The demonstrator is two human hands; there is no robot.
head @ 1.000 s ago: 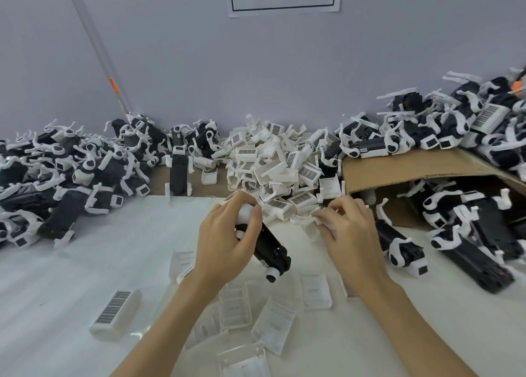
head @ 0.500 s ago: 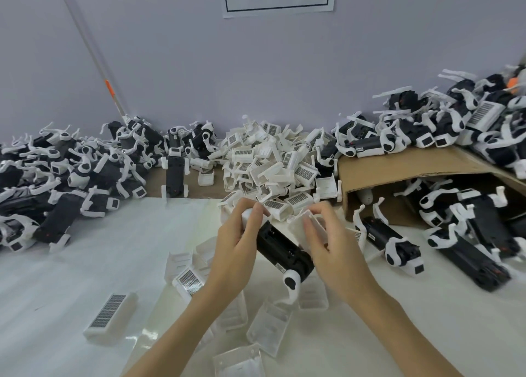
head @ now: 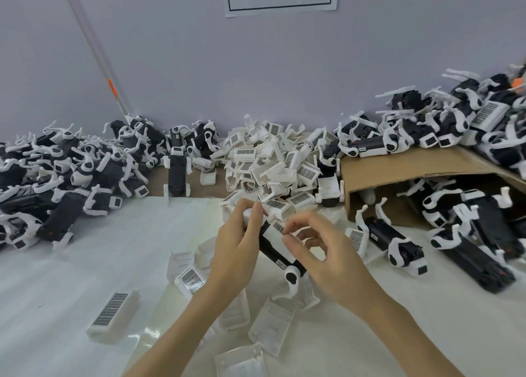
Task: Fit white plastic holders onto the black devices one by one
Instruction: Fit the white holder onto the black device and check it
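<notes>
My left hand point(head: 236, 243) grips the upper end of a black device point(head: 274, 252) held tilted above the white table. A white plastic holder point(head: 277, 234) with a barcode label sits on the device's body, and my right hand point(head: 321, 251) pinches that holder with thumb and fingers. The device's lower end with a white round cap point(head: 291, 277) points down toward the table. A heap of loose white holders point(head: 273, 166) lies just behind my hands.
Fitted black devices are piled at the left point(head: 57, 171) and on and inside a cardboard box point(head: 412, 166) at the right. Loose holders point(head: 112, 314) and clear trays point(head: 270, 325) lie on the table near my arms. One device point(head: 394, 243) lies right of my hand.
My right hand took a holder from the heap and brought it onto the device. The left hand turned the device and moved it slightly right.
</notes>
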